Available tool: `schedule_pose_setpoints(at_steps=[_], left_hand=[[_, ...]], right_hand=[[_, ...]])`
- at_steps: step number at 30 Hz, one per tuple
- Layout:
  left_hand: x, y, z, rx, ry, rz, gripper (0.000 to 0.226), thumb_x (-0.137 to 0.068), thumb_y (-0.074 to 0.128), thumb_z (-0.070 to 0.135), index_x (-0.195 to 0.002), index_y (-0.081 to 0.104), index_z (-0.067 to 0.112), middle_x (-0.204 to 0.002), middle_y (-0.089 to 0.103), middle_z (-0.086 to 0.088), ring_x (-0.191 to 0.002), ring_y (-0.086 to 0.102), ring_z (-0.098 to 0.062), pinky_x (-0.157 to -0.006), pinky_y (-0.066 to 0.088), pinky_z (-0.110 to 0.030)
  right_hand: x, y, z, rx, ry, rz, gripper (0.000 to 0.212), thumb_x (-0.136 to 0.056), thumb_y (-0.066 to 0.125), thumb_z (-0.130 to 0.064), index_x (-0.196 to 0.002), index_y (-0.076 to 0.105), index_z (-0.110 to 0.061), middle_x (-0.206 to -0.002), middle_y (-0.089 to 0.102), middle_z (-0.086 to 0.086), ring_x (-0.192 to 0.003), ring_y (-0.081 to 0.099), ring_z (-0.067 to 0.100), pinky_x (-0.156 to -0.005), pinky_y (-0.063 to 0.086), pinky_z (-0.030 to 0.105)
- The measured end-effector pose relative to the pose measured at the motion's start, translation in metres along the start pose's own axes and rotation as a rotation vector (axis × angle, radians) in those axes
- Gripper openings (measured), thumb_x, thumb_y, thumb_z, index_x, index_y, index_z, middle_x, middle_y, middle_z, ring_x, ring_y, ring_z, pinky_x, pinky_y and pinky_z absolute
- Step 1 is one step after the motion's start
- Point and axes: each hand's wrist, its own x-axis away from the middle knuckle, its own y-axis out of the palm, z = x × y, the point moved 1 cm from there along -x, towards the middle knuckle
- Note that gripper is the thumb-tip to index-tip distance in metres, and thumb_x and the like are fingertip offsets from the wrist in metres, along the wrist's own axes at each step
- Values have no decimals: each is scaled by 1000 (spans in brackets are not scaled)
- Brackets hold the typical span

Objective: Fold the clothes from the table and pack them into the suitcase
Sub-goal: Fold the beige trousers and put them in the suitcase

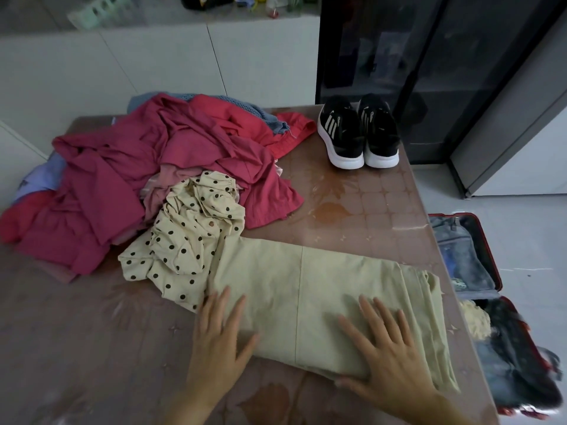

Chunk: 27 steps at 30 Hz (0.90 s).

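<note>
A pale green garment (306, 283) lies folded flat across the near part of the brown table (362, 204). My left hand (219, 335) presses on its left end with straight, spread fingers. My right hand (383, 345) lies flat on its right half, thumb at the near edge. A cream polka-dot garment (184, 240) lies crumpled just left of it. Behind that sits a heap of magenta and red clothes (138, 179) with blue pieces underneath. The open red suitcase (497, 271) lies on the floor at the right, with denim and dark clothes inside.
A pair of black sneakers with white soles (359, 133) stands at the table's far right corner. A dark glass-fronted cabinet (414, 56) rises behind the table. White counters run along the back and left. Grey floor shows to the right of the table.
</note>
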Motion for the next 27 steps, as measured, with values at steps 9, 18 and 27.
schedule_pose_setpoints(at_steps=[9,18,27], left_hand=[[-14,16,20,-188,361,-327,94,-70,46,78,-150,19,36,-153,31,1,-139,30,-21,-102,44,-44],[-32,5,55,-99,201,-387,89,-73,19,87,-148,12,40,-157,16,1,-143,20,-23,-111,29,-46],[-54,2,4,555,-722,106,87,-68,78,38,-139,36,10,-135,44,-10,-128,38,-30,-105,37,-49]], right_hand=[[1,12,11,73,-168,-15,79,-75,48,-71,-145,33,-38,-151,33,12,-137,34,36,-102,29,52],[-24,-9,48,133,-201,-6,69,-80,40,-69,-140,41,-37,-152,34,4,-138,33,26,-105,38,46],[-28,-38,95,-861,839,292,81,-83,67,-39,-147,24,-13,-142,41,16,-126,44,33,-102,38,48]])
